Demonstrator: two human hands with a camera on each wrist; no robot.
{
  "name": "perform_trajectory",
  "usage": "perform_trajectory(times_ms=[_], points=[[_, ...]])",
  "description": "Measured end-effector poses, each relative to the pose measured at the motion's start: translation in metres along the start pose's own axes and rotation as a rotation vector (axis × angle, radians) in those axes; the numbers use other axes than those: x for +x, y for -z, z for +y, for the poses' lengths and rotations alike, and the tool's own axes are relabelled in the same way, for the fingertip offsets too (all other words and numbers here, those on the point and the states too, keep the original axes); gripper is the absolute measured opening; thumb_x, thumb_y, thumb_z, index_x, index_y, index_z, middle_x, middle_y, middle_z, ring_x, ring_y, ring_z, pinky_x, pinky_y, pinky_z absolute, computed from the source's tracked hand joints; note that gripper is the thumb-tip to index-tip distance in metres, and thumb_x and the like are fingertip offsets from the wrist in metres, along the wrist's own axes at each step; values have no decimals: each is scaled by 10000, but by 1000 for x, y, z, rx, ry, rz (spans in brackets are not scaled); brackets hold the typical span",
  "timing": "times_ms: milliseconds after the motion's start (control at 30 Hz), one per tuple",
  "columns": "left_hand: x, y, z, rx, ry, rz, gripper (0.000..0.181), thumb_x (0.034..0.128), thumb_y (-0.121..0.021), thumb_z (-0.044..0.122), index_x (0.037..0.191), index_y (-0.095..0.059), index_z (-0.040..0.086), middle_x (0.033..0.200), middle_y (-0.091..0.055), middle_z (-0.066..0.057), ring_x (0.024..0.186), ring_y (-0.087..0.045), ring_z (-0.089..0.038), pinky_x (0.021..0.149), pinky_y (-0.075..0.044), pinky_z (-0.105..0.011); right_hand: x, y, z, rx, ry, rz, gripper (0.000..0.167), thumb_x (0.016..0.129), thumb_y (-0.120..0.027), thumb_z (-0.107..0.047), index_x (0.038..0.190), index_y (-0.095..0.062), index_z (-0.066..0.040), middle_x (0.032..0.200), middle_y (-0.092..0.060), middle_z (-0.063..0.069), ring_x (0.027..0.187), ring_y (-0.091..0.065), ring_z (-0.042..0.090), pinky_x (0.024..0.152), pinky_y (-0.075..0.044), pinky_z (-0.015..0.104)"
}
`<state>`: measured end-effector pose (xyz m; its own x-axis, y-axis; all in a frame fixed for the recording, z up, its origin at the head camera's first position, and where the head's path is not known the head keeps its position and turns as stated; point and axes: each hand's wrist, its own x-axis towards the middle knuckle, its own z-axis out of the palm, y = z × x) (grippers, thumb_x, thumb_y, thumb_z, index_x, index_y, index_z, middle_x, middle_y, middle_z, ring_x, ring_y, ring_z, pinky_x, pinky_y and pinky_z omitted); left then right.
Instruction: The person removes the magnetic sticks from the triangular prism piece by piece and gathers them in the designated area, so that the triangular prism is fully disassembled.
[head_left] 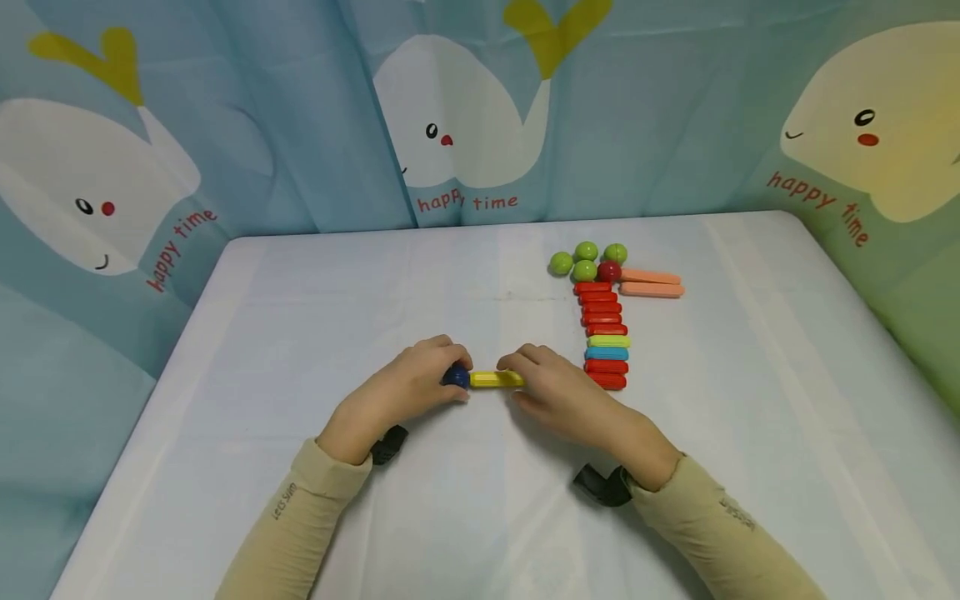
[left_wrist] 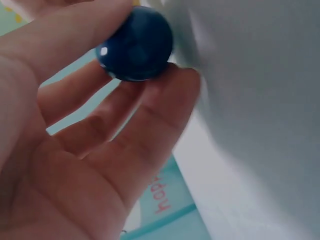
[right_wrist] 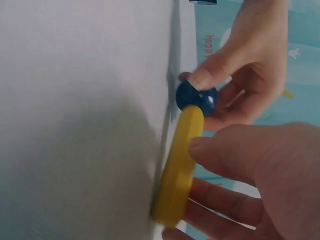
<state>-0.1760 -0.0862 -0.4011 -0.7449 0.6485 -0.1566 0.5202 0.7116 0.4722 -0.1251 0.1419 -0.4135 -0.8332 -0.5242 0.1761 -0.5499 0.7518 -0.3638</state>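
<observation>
At the middle of the table in the head view, my left hand (head_left: 408, 382) pinches a dark blue ball (head_left: 456, 377) between thumb and fingers. The ball looks glossy and round in the left wrist view, where the thumb and fingertips touch its sides. A yellow ridged stick (head_left: 492, 379) lies end-on against the ball's right side. My right hand (head_left: 564, 393) grips that stick near its right end, which the fingers partly cover in the head view. From the right wrist view, one end of the stick (right_wrist: 178, 167) meets the ball (right_wrist: 208, 101).
Right of my right hand, a column of short red sticks (head_left: 602, 319) includes one lime stick (head_left: 608, 342) and one blue stick (head_left: 606, 353). Behind it are several green balls (head_left: 586, 271), a red ball (head_left: 609, 272) and two orange sticks (head_left: 651, 290). A whale-print curtain (head_left: 300, 125) hangs behind the white table (head_left: 337, 292).
</observation>
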Motion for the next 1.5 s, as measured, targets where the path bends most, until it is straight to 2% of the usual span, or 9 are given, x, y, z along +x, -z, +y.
perform_trajectory(times_ms=[200,367,733,967,1133,1333,1500], points=[[2,-4,7,-30,-70,39,323,885,-759,254,1155,-683,95,1122,-632,-44,969,-602,-177,878,-534,-330,2,-3,1,1,1,27,265,833,-774,-38,1084,-690,-36,1001,-674,58,891,-614,192,777,-569,314],[5,-7,9,-29,-102,33,324,889,-753,239,1163,-688,78,1129,-648,-58,991,-612,-182,884,-532,-330,3,-5,2,-13,10,3,212,850,-771,-70,1048,-714,-24,943,-648,45,846,-590,171,735,-547,273],[9,-7,16,9,-105,-18,339,890,-751,253,1176,-679,85,1154,-665,-69,998,-619,-188,859,-527,-315,-3,5,-5,-83,44,-55,151,860,-751,-58,1000,-711,-18,862,-588,27,783,-541,137,685,-521,230],[9,-7,16,36,-87,-3,316,891,-751,255,1160,-686,102,1148,-670,-56,1046,-634,-215,907,-530,-345,-12,24,-7,-142,12,-112,104,848,-756,-51,940,-712,-32,797,-555,4,732,-502,125,649,-484,228],[9,-8,16,38,-70,-11,338,888,-753,271,1173,-689,102,1156,-673,-65,1067,-638,-228,927,-532,-359,-15,40,2,-155,-34,-50,148,831,-761,-19,972,-717,-20,841,-585,18,769,-536,148,680,-516,272],[6,-11,16,21,-36,-26,359,889,-749,279,1195,-682,103,1188,-666,-71,1097,-634,-238,937,-528,-365,-20,52,18,-130,-94,35,186,804,-766,20,983,-719,-5,853,-588,43,757,-538,158,647,-492,285],[5,-13,15,7,-36,-16,364,888,-749,274,1198,-679,97,1185,-663,-79,1089,-635,-248,929,-529,-368,-24,58,25,-110,-142,41,190,805,-760,28,984,-712,-9,870,-579,53,789,-506,182,648,-462,293]])
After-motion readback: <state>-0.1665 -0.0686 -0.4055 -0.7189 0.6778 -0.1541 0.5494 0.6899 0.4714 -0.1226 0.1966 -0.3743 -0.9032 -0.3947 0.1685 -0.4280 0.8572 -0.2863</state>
